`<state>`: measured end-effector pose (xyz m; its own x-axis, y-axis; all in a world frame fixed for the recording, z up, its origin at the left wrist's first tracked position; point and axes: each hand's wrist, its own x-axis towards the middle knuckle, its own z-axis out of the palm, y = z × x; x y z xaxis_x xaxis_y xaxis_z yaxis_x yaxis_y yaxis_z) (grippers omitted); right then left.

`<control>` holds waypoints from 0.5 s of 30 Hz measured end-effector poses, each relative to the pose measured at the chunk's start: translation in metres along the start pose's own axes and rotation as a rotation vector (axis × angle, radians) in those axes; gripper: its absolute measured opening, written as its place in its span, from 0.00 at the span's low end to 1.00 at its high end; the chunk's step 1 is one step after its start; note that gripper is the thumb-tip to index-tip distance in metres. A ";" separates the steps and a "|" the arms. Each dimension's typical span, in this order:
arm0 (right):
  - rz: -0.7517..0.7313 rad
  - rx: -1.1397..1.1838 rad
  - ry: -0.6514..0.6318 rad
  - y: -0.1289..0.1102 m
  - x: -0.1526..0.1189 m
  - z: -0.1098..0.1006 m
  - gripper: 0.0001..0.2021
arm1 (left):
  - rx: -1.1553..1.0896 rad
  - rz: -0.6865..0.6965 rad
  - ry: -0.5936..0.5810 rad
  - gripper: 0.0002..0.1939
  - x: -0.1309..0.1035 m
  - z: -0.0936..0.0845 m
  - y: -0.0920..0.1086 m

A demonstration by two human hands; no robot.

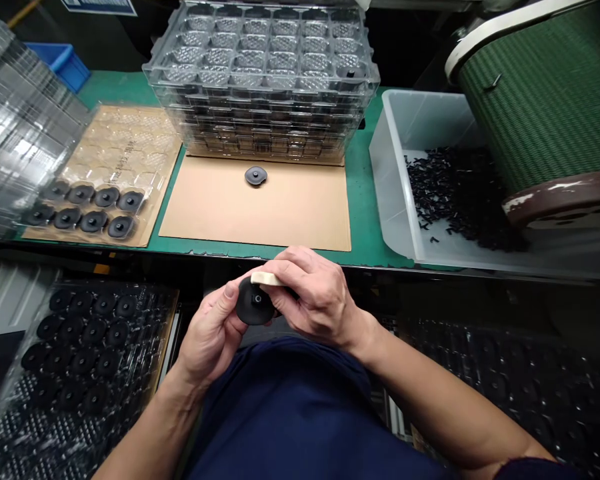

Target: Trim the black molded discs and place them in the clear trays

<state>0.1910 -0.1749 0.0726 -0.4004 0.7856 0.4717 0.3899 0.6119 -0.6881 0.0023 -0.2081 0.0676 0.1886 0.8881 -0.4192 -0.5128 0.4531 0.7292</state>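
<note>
My left hand [213, 327] is closed around the edge of a round black plastic part [255, 303], with a small raised ring at its middle. The thumb presses on its left rim. A cream-coloured flat piece [266, 278] is pinched between the thumb and fingers of my right hand [313, 293]. That piece lies against the upper rim of the black part; its far end is hidden under my fingers, so its kind is unclear. Beyond my hands, one similar black part [256, 176] rests on a cardboard sheet [205, 213].
A stack of clear trays [265, 80] stands behind the cardboard. At left, a clear tray [145, 143] holds several black parts. On the right, a translucent bin [400, 193] contains small black pieces beneath a green conveyor belt [540, 93]. Lower left sits another filled tray [145, 347].
</note>
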 end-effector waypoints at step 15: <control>0.174 -0.002 0.059 -0.006 -0.010 0.008 0.08 | -0.050 0.003 0.052 0.24 0.010 -0.008 0.006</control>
<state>0.1854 -0.1872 0.0679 -0.2772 0.8835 0.3776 0.4508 0.4667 -0.7609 -0.0053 -0.1973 0.0636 0.1439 0.8837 -0.4455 -0.5544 0.4448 0.7034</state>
